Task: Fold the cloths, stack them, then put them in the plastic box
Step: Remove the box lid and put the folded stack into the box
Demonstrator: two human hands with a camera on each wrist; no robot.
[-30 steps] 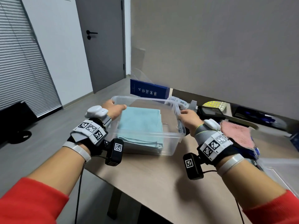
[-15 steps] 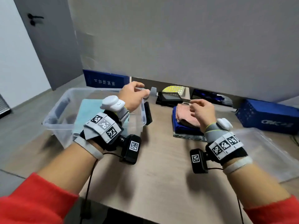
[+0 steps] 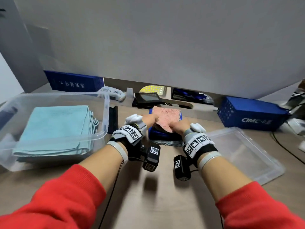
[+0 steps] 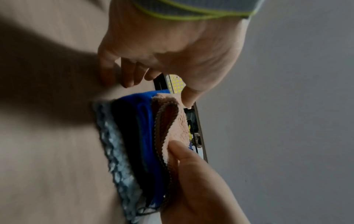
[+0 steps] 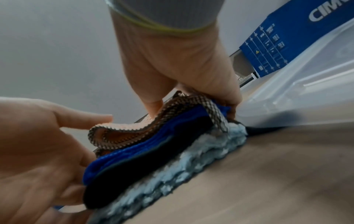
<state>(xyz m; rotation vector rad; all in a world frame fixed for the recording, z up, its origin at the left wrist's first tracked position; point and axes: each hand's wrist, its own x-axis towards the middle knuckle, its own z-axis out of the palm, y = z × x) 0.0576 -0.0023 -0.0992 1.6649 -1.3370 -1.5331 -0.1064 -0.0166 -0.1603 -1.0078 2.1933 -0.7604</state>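
Now cloth stack [image 3: 165,120] between both hands.

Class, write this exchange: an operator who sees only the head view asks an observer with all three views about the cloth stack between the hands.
Operator: What lies under the pink cloth?
Observer: The stack runs pink cloth, blue cloth, a black layer, then a fluffy light blue cloth at the bottom.
Operator: How is the right grip set?
Observer: The right hand has its thumb on the pink cloth and its fingers curled round the stack's end.
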